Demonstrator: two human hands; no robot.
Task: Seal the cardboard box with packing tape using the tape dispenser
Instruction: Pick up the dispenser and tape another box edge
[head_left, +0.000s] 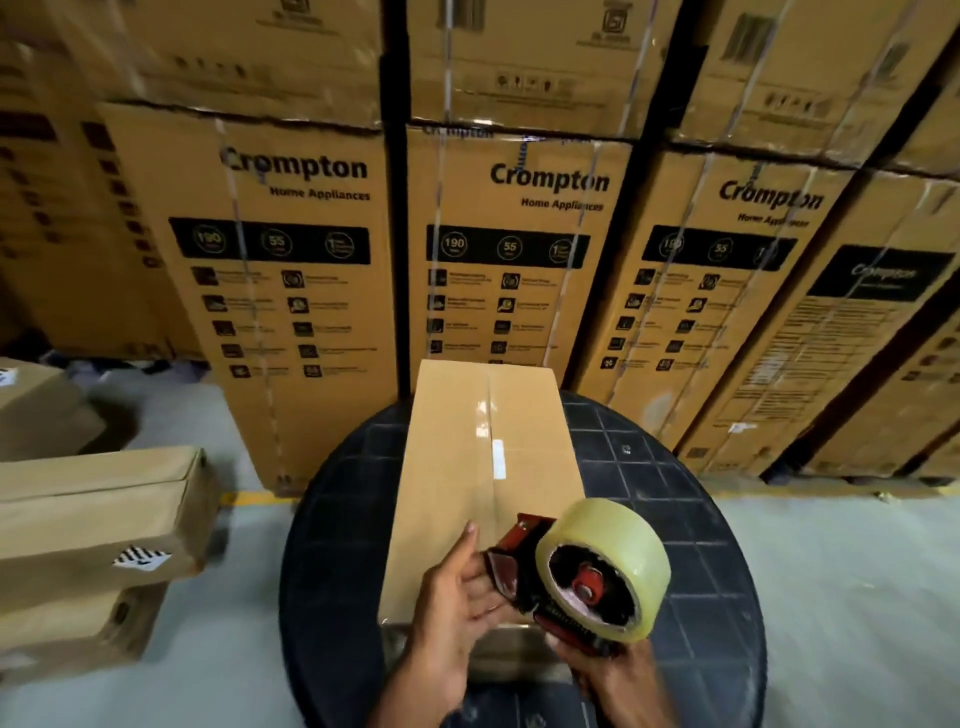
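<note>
Your right hand (618, 675) wraps tape dispenser (524, 566) handle, poised over near end of cardboard box (457, 457); left hand (457, 597) fingers loosely straight at mouth, likely freeing tape end.

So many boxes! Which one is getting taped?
Find the round black table in front of the wall of big printed cartons. The cardboard box lies on it, just beyond the red tape dispenser. Unlike the cartons, it is plain brown with shiny tape along its top seam.
</note>
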